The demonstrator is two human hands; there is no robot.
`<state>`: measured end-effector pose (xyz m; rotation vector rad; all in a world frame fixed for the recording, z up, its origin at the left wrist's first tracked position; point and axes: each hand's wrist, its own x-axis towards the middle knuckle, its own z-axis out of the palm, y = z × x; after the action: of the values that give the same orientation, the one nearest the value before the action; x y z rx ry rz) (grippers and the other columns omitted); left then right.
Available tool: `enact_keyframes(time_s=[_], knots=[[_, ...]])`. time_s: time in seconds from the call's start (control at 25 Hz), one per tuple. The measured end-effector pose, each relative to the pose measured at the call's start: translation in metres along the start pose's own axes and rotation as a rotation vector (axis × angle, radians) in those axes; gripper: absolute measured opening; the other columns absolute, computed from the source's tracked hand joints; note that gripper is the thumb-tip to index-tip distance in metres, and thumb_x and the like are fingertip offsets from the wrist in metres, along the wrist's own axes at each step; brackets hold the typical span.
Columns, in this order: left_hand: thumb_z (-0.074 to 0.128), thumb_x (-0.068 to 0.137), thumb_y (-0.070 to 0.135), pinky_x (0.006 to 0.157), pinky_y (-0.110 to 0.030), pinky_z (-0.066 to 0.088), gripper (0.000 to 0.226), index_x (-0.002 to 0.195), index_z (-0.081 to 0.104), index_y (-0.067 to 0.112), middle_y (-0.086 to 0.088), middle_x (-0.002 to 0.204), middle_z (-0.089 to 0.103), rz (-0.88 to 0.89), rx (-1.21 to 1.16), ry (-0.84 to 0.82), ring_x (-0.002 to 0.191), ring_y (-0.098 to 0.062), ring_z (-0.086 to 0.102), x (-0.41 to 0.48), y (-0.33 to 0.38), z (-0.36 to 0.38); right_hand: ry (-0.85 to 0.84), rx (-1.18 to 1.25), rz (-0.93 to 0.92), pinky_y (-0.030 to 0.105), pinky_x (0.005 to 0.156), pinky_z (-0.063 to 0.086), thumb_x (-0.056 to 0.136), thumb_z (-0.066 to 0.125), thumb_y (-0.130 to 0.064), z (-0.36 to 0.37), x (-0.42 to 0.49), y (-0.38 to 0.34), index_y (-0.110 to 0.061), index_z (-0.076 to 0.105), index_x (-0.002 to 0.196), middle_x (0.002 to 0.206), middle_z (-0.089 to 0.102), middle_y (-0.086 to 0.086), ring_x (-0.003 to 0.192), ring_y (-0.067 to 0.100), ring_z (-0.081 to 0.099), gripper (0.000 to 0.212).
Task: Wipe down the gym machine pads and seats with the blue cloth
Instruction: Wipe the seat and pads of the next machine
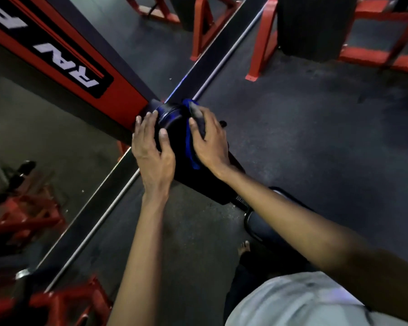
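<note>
Standing by, I'd say the wiping is well in hand on one pad [174,128], a black padded roll at the end of the red frame [118,90] that runs up toward the mirror [33,137]. The left hand [153,147] lies on the pad's left side, fingers fairly straight and spread, thumb over the top, holding nothing; it looks to be steadying the pad. The right hand [210,142] is laid over the cloth [189,142], pressing it onto the pad's right side with the fingers spread rather than bunched round it. Blue shows beyond the fingertips and trails out below the heel of the palm, so the cloth sits between palm and pad. The near end of the pad, toward the person, is dark and I can't tell whether it has been wiped. A seat [257,222] shows just below the right forearm, partly hidden by it, with nothing touching it. My guess is the next move is to drag the cloth along and round the pad, keeping pressure on so it doesn't slip out from under the flat hand, with the left hand stopping the pad from turning; then go down to the seat. More red frames [259,43] stand across the floor [316,137].
</note>
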<state>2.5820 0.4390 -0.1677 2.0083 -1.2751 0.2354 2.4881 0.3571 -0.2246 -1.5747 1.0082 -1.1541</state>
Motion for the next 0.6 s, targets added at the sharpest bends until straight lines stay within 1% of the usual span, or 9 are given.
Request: enact_keyframes(time_s=[0.08, 0.12, 0.2, 0.28, 0.32, 0.4, 0.48, 0.6], knots=[[0.047, 0.105, 0.040, 0.121, -0.044, 0.029, 0.050, 0.146, 0.053, 0.013, -0.009, 0.150, 0.052, 0.037, 0.144, 0.026, 0.148, -0.029, 0.035, 0.001, 0.001, 0.006, -0.025, -0.023, -0.036, 0.035, 0.102, 0.044, 0.102, 0.053, -0.036, -0.005, -0.001, 0.021, -0.021, 0.057, 0.136, 0.131, 0.063, -0.003, 0.122, 0.016, 0.056, 0.037], [0.050, 0.103, 0.045, 0.120, -0.042, 0.029, 0.053, 0.147, 0.053, 0.015, -0.008, 0.150, 0.052, 0.052, 0.206, 0.027, 0.147, -0.030, 0.037, 0.001, 0.002, 0.008, -0.025, -0.037, -0.031, 0.036, 0.103, 0.045, 0.102, 0.052, -0.037, -0.007, -0.004, 0.038, -0.019, 0.058, 0.135, 0.130, 0.064, 0.000, 0.122, 0.018, 0.057, 0.038], [0.054, 0.101, 0.047, 0.118, -0.040, 0.029, 0.056, 0.149, 0.050, 0.017, -0.007, 0.151, 0.051, 0.047, 0.314, 0.014, 0.146, -0.030, 0.037, -0.001, 0.002, 0.011, -0.011, -0.033, 0.066, 0.046, 0.099, 0.049, 0.101, 0.047, -0.045, -0.011, -0.012, 0.072, -0.015, 0.062, 0.129, 0.125, 0.066, 0.003, 0.116, 0.023, 0.061, 0.043], [0.054, 0.102, 0.048, 0.117, -0.040, 0.028, 0.056, 0.151, 0.046, 0.021, -0.004, 0.152, 0.047, 0.019, 0.385, 0.000, 0.146, -0.028, 0.035, -0.002, 0.003, 0.012, 0.011, -0.015, 0.179, 0.049, 0.095, 0.049, 0.100, 0.042, -0.050, -0.010, -0.020, 0.084, -0.015, 0.063, 0.124, 0.119, 0.067, 0.002, 0.111, 0.025, 0.063, 0.048], [0.052, 0.103, 0.048, 0.116, -0.040, 0.029, 0.056, 0.151, 0.045, 0.022, -0.004, 0.153, 0.046, 0.013, 0.412, 0.000, 0.146, -0.027, 0.036, -0.002, 0.003, 0.012, 0.016, -0.010, 0.177, 0.049, 0.094, 0.049, 0.100, 0.043, -0.050, -0.007, -0.020, 0.079, -0.016, 0.063, 0.124, 0.119, 0.067, 0.001, 0.111, 0.024, 0.063, 0.046], [0.050, 0.104, 0.045, 0.116, -0.040, 0.029, 0.054, 0.151, 0.045, 0.019, -0.006, 0.152, 0.046, 0.028, 0.454, 0.009, 0.144, -0.028, 0.038, -0.003, 0.004, 0.013, 0.037, 0.031, 0.071, 0.048, 0.095, 0.049, 0.100, 0.048, -0.044, -0.001, -0.009, 0.054, -0.017, 0.063, 0.127, 0.123, 0.067, -0.001, 0.114, 0.022, 0.063, 0.041], [0.045, 0.106, 0.039, 0.117, -0.041, 0.029, 0.050, 0.150, 0.046, 0.015, -0.008, 0.151, 0.047, 0.066, 0.444, 0.005, 0.142, -0.030, 0.041, -0.002, 0.003, 0.011, 0.042, 0.088, -0.031, 0.048, 0.096, 0.048, 0.098, 0.053, -0.039, 0.001, 0.005, 0.025, -0.019, 0.064, 0.128, 0.125, 0.066, -0.004, 0.116, 0.020, 0.062, 0.038], [0.036, 0.108, 0.029, 0.118, -0.043, 0.030, 0.046, 0.150, 0.045, 0.011, -0.009, 0.152, 0.047, 0.081, 0.413, -0.002, 0.142, -0.030, 0.041, -0.002, 0.004, 0.010, 0.023, 0.040, -0.122, 0.047, 0.095, 0.047, 0.095, 0.056, -0.039, -0.002, 0.013, 0.010, -0.026, 0.063, 0.135, 0.131, 0.064, -0.006, 0.119, 0.018, 0.061, 0.042]])
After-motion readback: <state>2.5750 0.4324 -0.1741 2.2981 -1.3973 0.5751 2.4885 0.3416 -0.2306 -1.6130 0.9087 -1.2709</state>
